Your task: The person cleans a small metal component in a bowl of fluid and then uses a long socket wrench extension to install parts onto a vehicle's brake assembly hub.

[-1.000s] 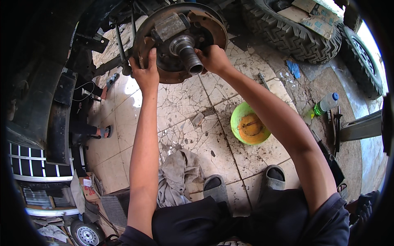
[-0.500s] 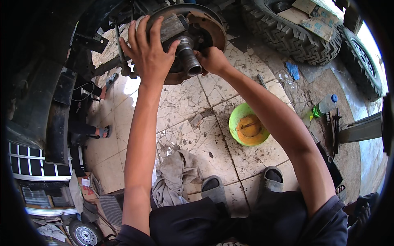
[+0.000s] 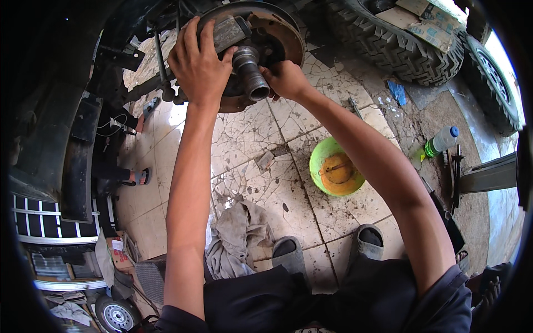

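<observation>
While left fingers cover plate edge, tiles spread.

1. Floor: pale tiles, many cracked, speckled with dark dirt.
2. A green bowl, orange inside, sits on the tiles.
3. A crumpled grey cloth lies just beside the left sandal.
4. Blue scrap lies farther right.

A round wheel brake, rusty brown with a dark rim, stands on edge over the floor; a hollow steel tube juts from its middle, below a worn grey block.
</observation>
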A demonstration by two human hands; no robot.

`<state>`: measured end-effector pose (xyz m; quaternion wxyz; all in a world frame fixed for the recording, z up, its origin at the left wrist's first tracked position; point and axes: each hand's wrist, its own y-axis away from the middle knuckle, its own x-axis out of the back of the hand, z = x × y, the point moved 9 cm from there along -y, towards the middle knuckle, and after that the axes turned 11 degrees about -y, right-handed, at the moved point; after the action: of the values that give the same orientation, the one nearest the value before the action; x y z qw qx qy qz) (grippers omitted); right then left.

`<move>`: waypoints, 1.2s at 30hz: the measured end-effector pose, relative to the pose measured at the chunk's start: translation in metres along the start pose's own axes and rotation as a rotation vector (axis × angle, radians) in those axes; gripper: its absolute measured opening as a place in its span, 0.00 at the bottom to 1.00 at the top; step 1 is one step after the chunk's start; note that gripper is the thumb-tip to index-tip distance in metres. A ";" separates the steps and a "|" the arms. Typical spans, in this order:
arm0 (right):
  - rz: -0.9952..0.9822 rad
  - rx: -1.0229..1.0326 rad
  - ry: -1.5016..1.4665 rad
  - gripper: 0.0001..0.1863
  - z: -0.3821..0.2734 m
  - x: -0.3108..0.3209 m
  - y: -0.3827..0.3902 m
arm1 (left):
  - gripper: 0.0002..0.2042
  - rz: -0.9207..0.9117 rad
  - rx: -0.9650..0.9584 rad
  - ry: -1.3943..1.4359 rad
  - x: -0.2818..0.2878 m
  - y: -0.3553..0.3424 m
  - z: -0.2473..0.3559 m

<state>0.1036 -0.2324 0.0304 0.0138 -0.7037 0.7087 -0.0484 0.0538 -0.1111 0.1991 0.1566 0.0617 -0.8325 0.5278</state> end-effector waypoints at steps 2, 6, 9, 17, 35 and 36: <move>0.003 0.005 0.006 0.23 0.000 0.000 0.000 | 0.33 0.005 0.000 -0.010 0.001 0.000 0.001; 0.016 -0.032 -0.050 0.22 0.001 -0.002 0.003 | 0.33 -0.041 0.016 0.000 0.001 -0.001 -0.001; 0.063 -0.018 -0.013 0.23 0.000 -0.001 0.003 | 0.32 -0.071 0.021 0.048 0.004 -0.002 -0.001; 0.217 0.187 0.226 0.23 -0.005 0.000 -0.003 | 0.24 -0.020 -0.040 0.269 0.024 0.039 -0.003; 0.124 -0.041 0.152 0.22 0.016 -0.002 -0.025 | 0.28 0.009 0.038 0.406 0.015 0.045 -0.004; 0.104 -0.068 0.180 0.23 0.014 -0.003 -0.021 | 0.29 -0.010 0.038 0.402 0.015 0.046 -0.005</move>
<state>0.1262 -0.2297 0.0182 -0.0714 -0.6587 0.7439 -0.0868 0.0284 -0.0857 0.1663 0.3211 -0.0380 -0.7739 0.5445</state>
